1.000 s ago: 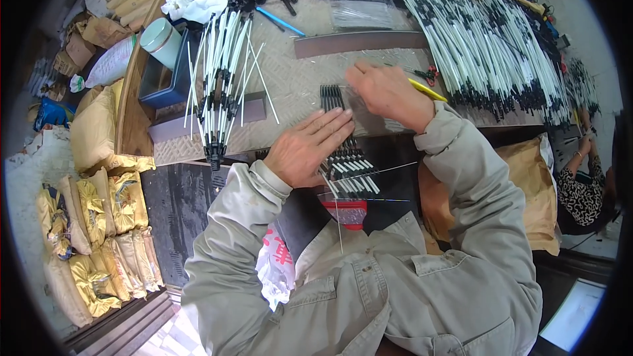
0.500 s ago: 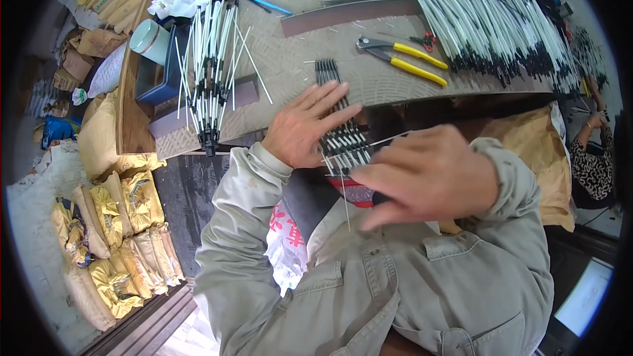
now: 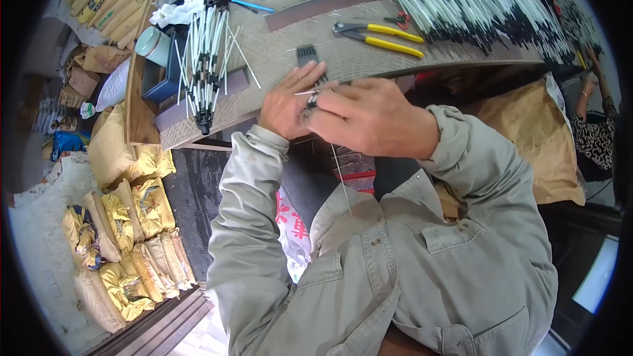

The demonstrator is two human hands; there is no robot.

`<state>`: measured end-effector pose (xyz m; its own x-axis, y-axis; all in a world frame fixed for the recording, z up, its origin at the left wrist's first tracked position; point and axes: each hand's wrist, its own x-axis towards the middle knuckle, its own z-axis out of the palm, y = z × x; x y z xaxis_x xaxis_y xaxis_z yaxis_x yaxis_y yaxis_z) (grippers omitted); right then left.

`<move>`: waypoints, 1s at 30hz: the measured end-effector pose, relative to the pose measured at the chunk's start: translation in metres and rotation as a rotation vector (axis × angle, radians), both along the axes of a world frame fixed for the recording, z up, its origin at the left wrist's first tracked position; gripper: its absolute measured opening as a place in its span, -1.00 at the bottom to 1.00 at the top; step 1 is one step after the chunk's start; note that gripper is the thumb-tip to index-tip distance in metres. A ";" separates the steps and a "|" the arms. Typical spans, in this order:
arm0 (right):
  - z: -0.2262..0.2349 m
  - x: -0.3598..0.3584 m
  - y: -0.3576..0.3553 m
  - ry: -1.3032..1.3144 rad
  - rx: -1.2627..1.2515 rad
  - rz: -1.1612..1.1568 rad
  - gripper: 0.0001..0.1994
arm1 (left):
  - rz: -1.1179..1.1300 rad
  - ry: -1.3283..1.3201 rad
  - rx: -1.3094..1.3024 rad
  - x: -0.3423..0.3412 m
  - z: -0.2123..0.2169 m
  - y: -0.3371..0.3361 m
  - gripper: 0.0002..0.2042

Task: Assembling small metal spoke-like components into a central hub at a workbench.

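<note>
My left hand [image 3: 285, 106] lies with its fingers stretched over a flat row of thin black rods [image 3: 307, 56] at the table's front edge. The row's far ends show beyond my fingertips, with a thin pale wire across them. Close against it, my right hand [image 3: 376, 117] has thumb and fingers pinched on the near part of the black-and-white rods [image 3: 312, 100]. The two hands hide most of that part. Below them a long thin wire [image 3: 341, 178] hangs down over my lap.
Pliers with yellow handles [image 3: 394, 44] lie on the table beyond my right hand. A large heap of white rods with black ends [image 3: 455, 3] fills the far right. Another bundle [image 3: 206, 69] stands at left by a blue box [image 3: 163, 82]. A dark strip [image 3: 330, 6] lies farther back.
My right hand has moved left and away from my body, up to the left hand. It now covers the rods' near part, which showed before. The left hand's fingers are closer together.
</note>
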<state>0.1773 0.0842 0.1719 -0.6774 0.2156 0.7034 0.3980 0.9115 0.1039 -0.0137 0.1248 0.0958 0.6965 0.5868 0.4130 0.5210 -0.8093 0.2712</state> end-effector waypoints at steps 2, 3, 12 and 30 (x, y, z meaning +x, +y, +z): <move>0.005 0.012 -0.005 0.040 0.037 0.046 -0.78 | 0.035 -0.057 -0.027 0.003 -0.005 -0.003 -0.43; 0.004 0.024 -0.012 0.174 0.039 0.074 -0.78 | 0.021 -0.011 0.021 0.002 -0.006 -0.003 -0.41; -0.276 0.037 -0.084 -0.337 -0.938 0.192 -0.40 | 0.016 0.020 -0.059 0.019 0.007 0.001 -0.37; -0.039 0.028 0.006 -0.149 -1.050 0.382 -0.73 | -0.034 0.062 -0.023 0.015 0.020 -0.002 -0.51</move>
<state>0.2056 0.0901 0.1328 -0.8877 0.4136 0.2024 0.1220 0.6351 -0.7627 0.0010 0.1229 0.1160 0.7399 0.5710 0.3557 0.5095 -0.8209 0.2578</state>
